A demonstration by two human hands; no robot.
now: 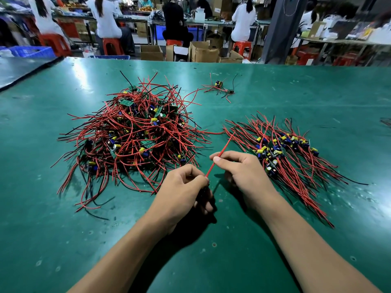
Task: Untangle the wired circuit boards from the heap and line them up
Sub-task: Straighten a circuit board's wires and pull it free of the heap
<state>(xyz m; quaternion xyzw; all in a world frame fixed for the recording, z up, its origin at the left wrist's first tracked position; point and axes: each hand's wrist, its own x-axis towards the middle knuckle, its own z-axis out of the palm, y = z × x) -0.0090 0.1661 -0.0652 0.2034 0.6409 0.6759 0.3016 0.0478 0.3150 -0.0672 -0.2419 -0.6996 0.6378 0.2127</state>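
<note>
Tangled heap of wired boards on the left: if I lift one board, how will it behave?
Probably floppy: the thin red wires in the heap curve and loop loosely. Likely light, since the boards are small. It may drag neighbours, as the wires interlace.

The heap (135, 136) is a big, messy pile of small green boards with blue and yellow parts, all knotted up in red and black wires; it lies at 10 o'clock from the hands; the lined-up boards (283, 153) lie flat at 2 o'clock, side by side, their wires running the same way, toward 11 and 5 o'clock; a small bunch (220, 86) of boards sits alone, far off at 12 o'clock; one red wire (226, 144) is pulled straight, tilted toward 1 o'clock, pinched low by the left hand (186, 187) and higher by the right hand (239, 168).
</note>
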